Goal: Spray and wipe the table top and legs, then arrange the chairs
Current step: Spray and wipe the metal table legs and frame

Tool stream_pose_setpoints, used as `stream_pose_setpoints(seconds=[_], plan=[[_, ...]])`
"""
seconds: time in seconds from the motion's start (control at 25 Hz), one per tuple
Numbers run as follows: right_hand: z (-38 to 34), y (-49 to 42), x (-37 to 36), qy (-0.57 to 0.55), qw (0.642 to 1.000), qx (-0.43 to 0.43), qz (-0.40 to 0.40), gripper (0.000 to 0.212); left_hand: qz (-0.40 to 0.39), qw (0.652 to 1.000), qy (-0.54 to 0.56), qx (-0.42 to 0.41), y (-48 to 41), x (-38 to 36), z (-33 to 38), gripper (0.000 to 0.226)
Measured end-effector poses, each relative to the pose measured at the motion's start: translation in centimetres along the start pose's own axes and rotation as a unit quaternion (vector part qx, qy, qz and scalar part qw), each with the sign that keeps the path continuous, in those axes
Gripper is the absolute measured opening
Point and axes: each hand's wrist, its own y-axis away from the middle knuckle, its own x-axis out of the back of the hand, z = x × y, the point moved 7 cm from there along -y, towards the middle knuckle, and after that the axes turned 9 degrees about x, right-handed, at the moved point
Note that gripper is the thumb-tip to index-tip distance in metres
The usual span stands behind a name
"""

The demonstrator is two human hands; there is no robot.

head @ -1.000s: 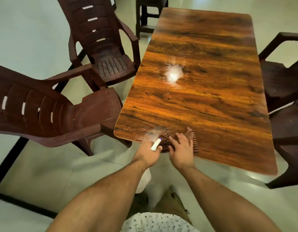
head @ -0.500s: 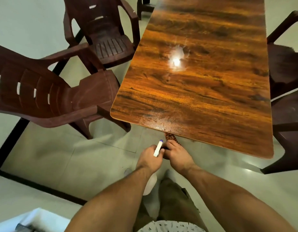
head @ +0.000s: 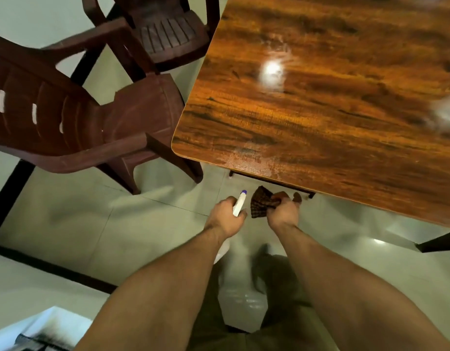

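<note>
A glossy wood-grain table top (head: 332,110) fills the upper right. Its near edge shows a dull damp patch by the corner. My left hand (head: 225,216) grips a white spray bottle (head: 238,203) with a blue-tipped nozzle, held below the table's near edge; the bottle's body hangs hidden under my wrist. Beside it my right hand (head: 282,212) grips a brown checked cloth (head: 261,202), bunched up and off the table, just under the edge. Two dark brown plastic chairs stand to the table's left, a near chair (head: 87,122) and a far chair (head: 165,34).
Pale tiled floor (head: 105,211) with dark lines lies below. A dark table leg or foot (head: 436,243) shows at the right. A white object (head: 41,333) sits at the bottom left corner. My legs are beneath the hands.
Both hands came off the table's near edge and dropped below it, taking cloth and bottle with them. My view tilted down and moved closer.
</note>
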Motion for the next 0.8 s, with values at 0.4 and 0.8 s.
stream_pose_setpoints(seconds=[0.4,0.8], plan=[[4.1,-18.3,-14.0,-0.036,0.999,0.024,0.001,0.034,0.03,0.994,0.056,-0.084,-22.8,-8.8,-4.6,0.018],[8.6,-33.3,-23.6,-0.215,0.974,0.045,0.051,0.043,0.069,0.947,0.293,-0.107,-40.1,-11.6,-6.4,0.015]])
